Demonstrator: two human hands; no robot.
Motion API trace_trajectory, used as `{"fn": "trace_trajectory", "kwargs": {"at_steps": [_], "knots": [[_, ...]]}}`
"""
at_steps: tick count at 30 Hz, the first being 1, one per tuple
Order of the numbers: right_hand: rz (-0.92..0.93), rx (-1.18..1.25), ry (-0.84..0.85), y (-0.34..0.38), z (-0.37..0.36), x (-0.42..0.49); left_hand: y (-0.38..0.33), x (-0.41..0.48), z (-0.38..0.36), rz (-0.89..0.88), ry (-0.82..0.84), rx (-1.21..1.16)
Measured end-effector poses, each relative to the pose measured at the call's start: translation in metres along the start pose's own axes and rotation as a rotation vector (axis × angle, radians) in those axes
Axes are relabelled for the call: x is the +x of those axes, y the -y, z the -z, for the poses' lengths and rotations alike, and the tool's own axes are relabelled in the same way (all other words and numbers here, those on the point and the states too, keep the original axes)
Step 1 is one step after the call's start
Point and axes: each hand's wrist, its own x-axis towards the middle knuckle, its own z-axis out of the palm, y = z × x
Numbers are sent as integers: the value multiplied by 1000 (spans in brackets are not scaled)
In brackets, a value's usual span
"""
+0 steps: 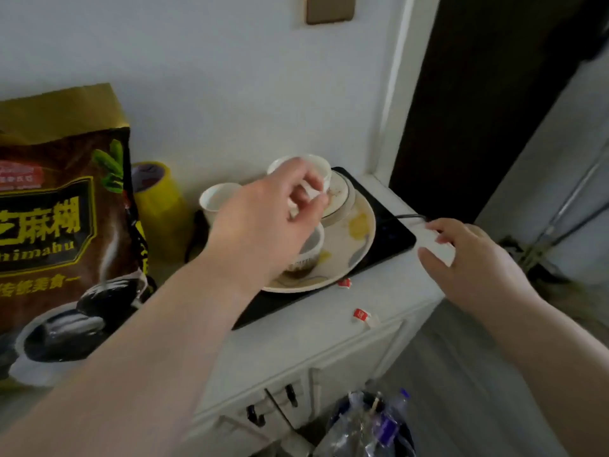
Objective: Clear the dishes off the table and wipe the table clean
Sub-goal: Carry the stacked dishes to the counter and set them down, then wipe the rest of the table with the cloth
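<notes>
A large cream plate [357, 240] rests on a black induction cooker [390, 230] on a white cabinet top [329, 328]. On the plate sit a small bowl on a saucer [339, 192] and a patterned cup [309, 250]. A white cup [216, 197] stands just left of the plate. My left hand [267, 222] hovers over the plate, fingers pinched on a small white scrap [308, 192]. My right hand [471, 258] is at the cabinet's right edge, holding a white piece [436, 244].
A big brown sesame-paste bag [62, 232] stands at the left, with a yellow tape roll [156, 192] behind it. Two red-and-white wrappers [361, 315] lie on the cabinet top. A bin with a plastic bag [369, 427] sits below. A dark doorway opens at the right.
</notes>
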Motion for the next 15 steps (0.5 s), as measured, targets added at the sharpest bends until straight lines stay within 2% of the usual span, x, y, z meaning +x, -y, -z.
{"fn": "trace_trajectory", "kwargs": {"at_steps": [3,8,10,12,15], "knots": [[-119,39,-103,-18,7,-69,-45,-25,-23,-276,252,-172],[-413,93,-131,-54,14,-229,-121,-100,-73,-631,762,-127],[-595,77,-151,-66,27,-316,-167,-154,-93,-815,897,-79],[-691,84,-121,-71,31,-362,-185,-190,-107,-901,944,-42],[-884,99,-219,-75,53,-478,-242,-280,-126,-1138,1044,-28]]}}
